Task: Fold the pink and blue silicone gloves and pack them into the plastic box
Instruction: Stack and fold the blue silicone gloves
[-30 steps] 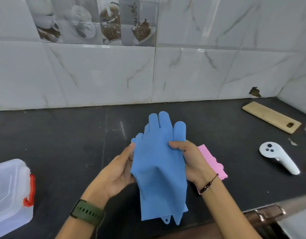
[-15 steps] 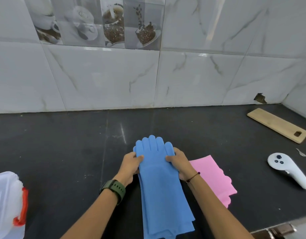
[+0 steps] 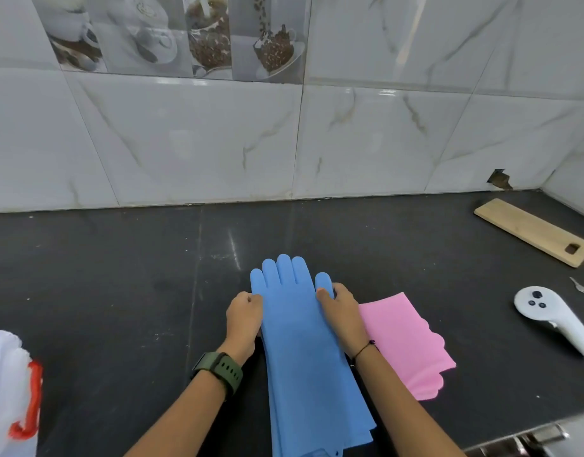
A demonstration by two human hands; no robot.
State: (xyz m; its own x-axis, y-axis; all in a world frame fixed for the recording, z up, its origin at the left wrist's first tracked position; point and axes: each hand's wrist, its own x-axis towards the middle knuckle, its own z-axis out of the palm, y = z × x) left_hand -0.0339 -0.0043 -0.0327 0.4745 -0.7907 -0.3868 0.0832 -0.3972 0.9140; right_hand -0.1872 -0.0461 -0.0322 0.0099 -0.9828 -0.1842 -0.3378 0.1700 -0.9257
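Blue gloves (image 3: 303, 341) lie flat on counter, both hands' curled fingers (image 3: 326, 296) pinching their edges.

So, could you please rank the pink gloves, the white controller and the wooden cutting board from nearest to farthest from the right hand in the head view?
From the right hand:
1. Pink gloves, directly to its right, partly under the wrist.
2. White controller, farther right on the counter.
3. Wooden cutting board, far right, back toward the wall.

gloves (image 3: 303, 341) mid-counter (image 3: 119, 275), box (image 3: 7, 390) left, board (image 3: 531, 230) right
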